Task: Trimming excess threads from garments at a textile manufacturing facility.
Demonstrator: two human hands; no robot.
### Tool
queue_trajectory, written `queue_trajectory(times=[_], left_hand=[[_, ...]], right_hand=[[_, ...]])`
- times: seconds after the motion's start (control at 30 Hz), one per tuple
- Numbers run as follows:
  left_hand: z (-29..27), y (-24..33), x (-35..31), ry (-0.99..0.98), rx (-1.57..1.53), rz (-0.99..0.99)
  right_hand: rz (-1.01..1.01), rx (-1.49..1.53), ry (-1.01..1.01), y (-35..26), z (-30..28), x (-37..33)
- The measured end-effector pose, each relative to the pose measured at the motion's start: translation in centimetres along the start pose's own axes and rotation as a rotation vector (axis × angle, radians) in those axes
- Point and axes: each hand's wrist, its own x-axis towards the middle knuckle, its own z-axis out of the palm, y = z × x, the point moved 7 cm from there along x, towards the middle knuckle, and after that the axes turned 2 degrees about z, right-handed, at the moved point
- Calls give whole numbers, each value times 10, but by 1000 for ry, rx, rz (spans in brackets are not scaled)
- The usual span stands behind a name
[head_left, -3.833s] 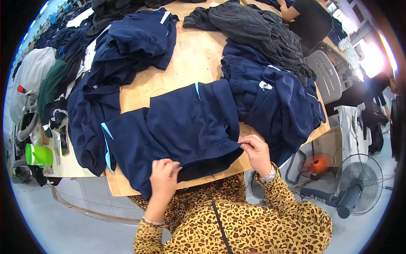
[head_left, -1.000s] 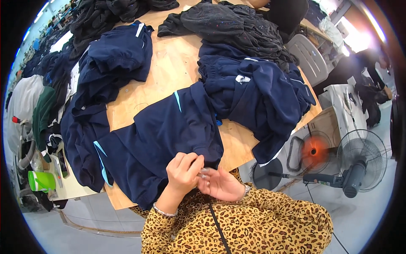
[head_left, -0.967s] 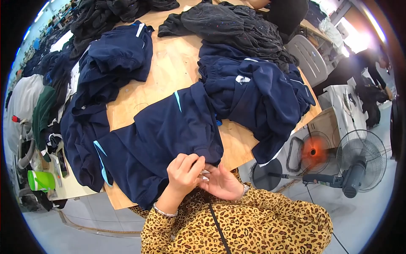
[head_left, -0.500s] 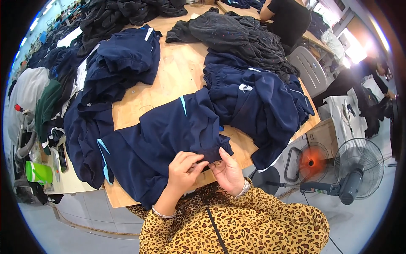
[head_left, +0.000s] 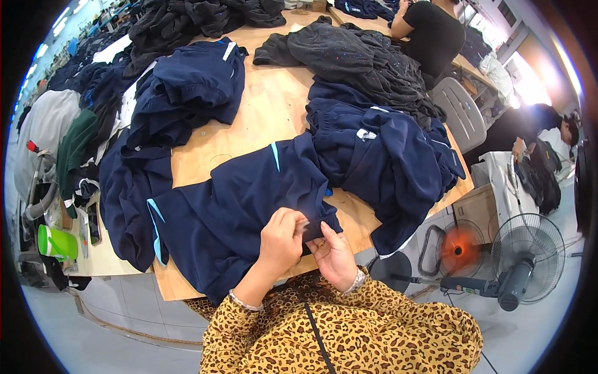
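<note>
Although the navy garment (head_left: pixel 249 193) lies mostly flat on the wooden table (head_left: pixel 268 93), its four o'clock corner is gathered in our hands, near the table's edge at six o'clock, where we judge trouble could start; our right hand (head_left: pixel 336 258) has thumb and fingers clamped on the hem, while the fingers of our left hand (head_left: pixel 280 240), between nine and ten o'clock from it, are curled closely against the cloth, though we cannot tell whether their tips pinch anything; should we catch a second layer, the fold could pucker, since such dark cloth hides where layers part; should we tug toward six o'clock, the garment could slide off, as little table lies there to hold it; between one and two o'clock it meets a heap of navy clothes (head_left: pixel 386 149), so a hard pull could drag that too, because the heap's lower end, at three o'clock from our hands, overhangs the table's edge.
</note>
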Motion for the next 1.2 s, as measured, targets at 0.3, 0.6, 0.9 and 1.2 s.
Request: queue_trajectory(times=[0.3,0.6,0.9,1.2], left_hand=[[28,-48,-30,-174,-924,-822],[1,7,-6,-168,-364,-200],[12,34,-11,-129,-171,90],[-20,10,-17,-378,116,-144]], right_hand=[[-420,-779,129,-32,-17,-37],[-1143,-1517,-176,-44,49,-13],[-990,-1355,-138,-40,31,-18],[-427,-691,-10,-37,-14,1]])
